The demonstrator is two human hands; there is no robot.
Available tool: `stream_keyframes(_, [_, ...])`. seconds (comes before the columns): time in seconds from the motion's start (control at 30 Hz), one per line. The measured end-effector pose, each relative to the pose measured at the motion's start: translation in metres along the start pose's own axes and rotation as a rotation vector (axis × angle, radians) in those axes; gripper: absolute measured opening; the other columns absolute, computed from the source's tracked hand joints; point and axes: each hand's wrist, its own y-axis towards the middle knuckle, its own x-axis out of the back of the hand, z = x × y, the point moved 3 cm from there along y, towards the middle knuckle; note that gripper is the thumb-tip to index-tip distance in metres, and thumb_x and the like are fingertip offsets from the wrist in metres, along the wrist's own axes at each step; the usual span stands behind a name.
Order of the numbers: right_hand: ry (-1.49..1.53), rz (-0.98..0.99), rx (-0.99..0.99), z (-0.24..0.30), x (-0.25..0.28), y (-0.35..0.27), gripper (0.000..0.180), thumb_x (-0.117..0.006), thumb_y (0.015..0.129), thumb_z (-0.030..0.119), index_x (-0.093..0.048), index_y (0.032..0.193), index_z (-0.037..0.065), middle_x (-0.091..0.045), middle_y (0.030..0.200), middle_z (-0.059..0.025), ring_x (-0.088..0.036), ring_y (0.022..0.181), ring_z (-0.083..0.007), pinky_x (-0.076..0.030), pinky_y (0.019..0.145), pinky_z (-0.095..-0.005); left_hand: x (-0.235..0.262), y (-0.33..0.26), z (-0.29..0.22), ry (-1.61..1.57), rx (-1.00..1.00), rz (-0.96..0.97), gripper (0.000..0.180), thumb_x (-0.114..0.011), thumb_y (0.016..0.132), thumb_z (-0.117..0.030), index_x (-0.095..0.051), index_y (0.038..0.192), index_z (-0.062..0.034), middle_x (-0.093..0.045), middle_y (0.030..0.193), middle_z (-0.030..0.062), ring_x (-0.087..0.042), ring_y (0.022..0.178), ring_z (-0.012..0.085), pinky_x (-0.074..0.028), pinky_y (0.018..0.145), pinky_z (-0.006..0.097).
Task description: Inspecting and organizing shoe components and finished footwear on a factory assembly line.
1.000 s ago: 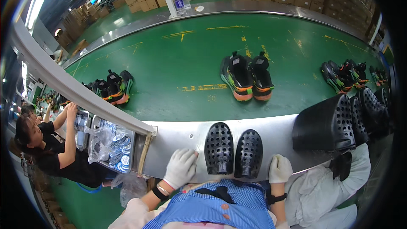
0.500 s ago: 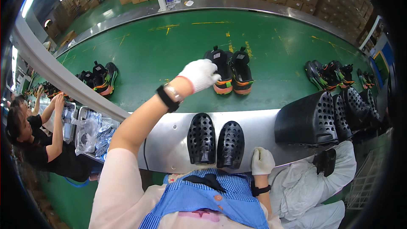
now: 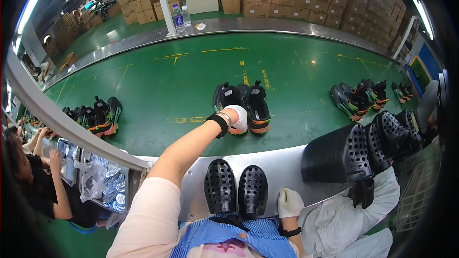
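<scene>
My left hand [image 3: 237, 118], in a white knit glove, reaches forward over the green surface and covers the heel of the left one of a pair of black sneakers [image 3: 257, 107] with orange and green soles. Its fingers are hidden from view, so their grip does not show. Two black, shoe-shaped pieces [image 3: 220, 186] full of round holes stand side by side on the metal ledge in front of me. Just right of them my gloved right hand [image 3: 290, 203] rests closed at the ledge's edge; whatever its curled fingers may hold cannot be seen.
Large black perforated forms [image 3: 337, 155] stand on the ledge at right, above pale cloth [image 3: 330, 224]. More sneakers [image 3: 103, 117] sit left and right on the green surface [image 3: 158, 86]. A white curved post [image 3: 62, 122] rises at left, near a tray of bluish discs [image 3: 112, 186] and a co-worker.
My left hand has moved from beside the left sneaker onto its heel. My right hand stays at the ledge. The whole view has tilted up, so things appear lower.
</scene>
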Motion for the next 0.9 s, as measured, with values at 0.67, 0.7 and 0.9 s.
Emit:
stream_keyframes(0.67, [0.484,0.209,0.12,0.095,0.064,0.07,0.019,-0.071,0.079,0.017,-0.069,0.095,0.008,-0.065,0.08,-0.0094,-0.063,0.075,-0.028,-0.051,0.071,-0.0365,-0.019,-0.023,0.017,-0.06,-0.004,-0.104,0.042,-0.063,0.073,-0.039,-0.072,0.091,-0.0016,-0.07,0.09,0.0192,-0.067,0.087,0.035,-0.054,0.077,0.038])
stream_keyframes(0.7, [0.459,0.314,0.262,0.115,0.076,0.076,0.023,-0.072,0.077,0.02,-0.069,0.097,0.008,-0.065,0.084,-0.0087,-0.063,0.078,-0.0283,-0.051,0.073,-0.0367,-0.019,-0.026,0.016,-0.066,0.016,-0.11,0.042,-0.062,0.074,-0.038,-0.072,0.094,-0.0023,-0.07,0.094,0.0192,-0.067,0.09,0.0347,-0.054,0.079,0.039])
stream_keyframes(0.9, [0.261,0.791,0.546,0.182,0.077,0.077,0.057,-0.082,0.063,0.03,-0.062,0.112,0.008,-0.062,0.112,-0.0087,-0.061,0.098,-0.0296,-0.05,0.085,-0.0372,-0.028,-0.051,0.011,0.047,0.051,-0.327,0.042,-0.063,0.079,-0.039,-0.07,0.104,-0.0057,-0.07,0.093,0.0152,-0.064,0.099,0.0312,-0.051,0.088,0.038])
